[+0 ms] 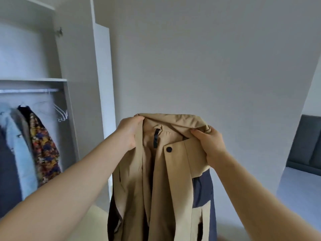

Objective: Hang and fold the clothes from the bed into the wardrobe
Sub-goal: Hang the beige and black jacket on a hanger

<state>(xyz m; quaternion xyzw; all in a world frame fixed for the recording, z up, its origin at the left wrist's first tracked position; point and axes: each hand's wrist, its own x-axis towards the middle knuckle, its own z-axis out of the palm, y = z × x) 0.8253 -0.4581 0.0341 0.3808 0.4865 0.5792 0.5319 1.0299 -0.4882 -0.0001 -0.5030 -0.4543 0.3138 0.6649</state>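
The jacket (166, 171) hung in the air in front of the person, filling the view from the centre down to 6 o'clock, held up by its top and clear of the wardrobe (76, 66); it was a beige shell with navy panels: one broad block on its 3 o'clock side, a darker strip along its 9 o'clock edge; the front lay open, showing a lighter lining, a black loop (156, 137) under the collar and a dark snap button (169, 149) on the flap just beside it; the hood or collar was bunched in a soft roll along the top.

The left hand (129, 132) gripped the top edge at the jacket's 10 o'clock corner, fingers curled over the fabric; the right hand (211, 145) clutched the bunched cloth at its 2 o'clock corner, thumb on the near side.

The wardrobe stood open at 9 o'clock; under its shelf a rail (29, 90) carried a pale blue coat (19, 145), a patterned garment (43, 148) beside it, and bare white hangers (62, 113) at the rail's 3 o'clock end — well apart from the jacket. A plain wall (208, 58) filled 12 o'clock; a dark grey upholstered piece (307, 145) sat at 3 o'clock.
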